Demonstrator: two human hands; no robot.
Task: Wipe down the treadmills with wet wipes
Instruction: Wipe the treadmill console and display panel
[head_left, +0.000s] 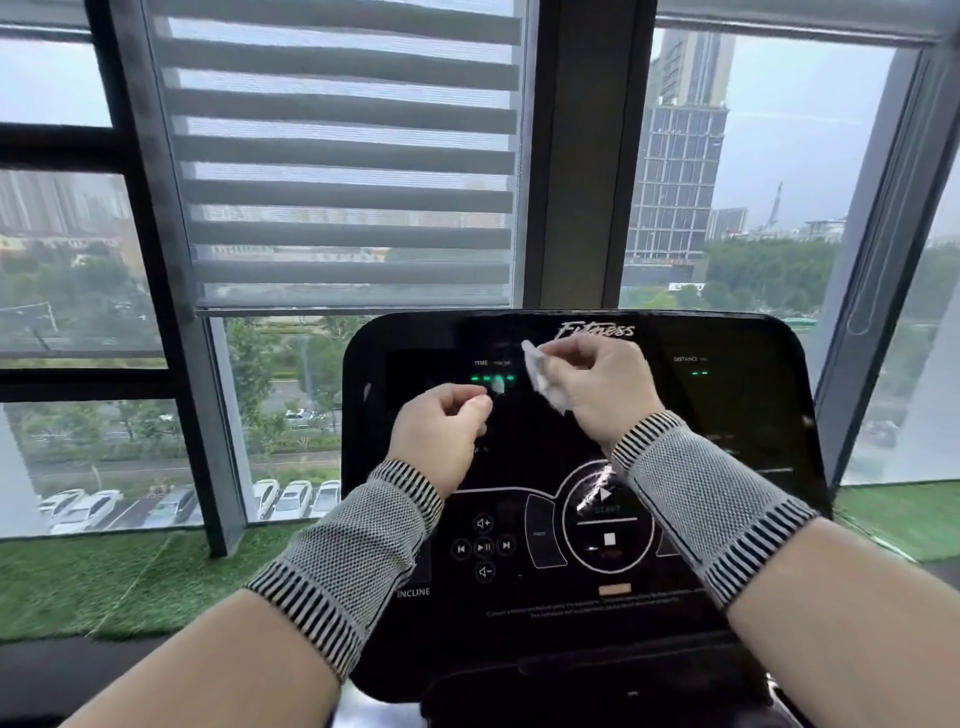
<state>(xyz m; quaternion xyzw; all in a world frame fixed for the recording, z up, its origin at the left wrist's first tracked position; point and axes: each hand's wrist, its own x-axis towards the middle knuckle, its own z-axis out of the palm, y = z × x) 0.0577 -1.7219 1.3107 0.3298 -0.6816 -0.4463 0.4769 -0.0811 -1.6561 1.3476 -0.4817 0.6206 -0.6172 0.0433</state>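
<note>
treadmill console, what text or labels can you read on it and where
"Fitness": top of the console.
"TIME": upper left, above green dashes.
"DISTANCE": upper right.
"START": round button.
"INCLINE": lower left.
Fine print along the bottom: too blurred to read.

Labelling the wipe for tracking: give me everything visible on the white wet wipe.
The small white wet wipe is crumpled into a narrow, wrinkled strip of thin, soft-looking material. It is held up in front of the black glossy treadmill console, upper middle, pinched by the right hand. The left hand sits curled beside it, apart. Wipe-to-console contact cannot be told.
</note>
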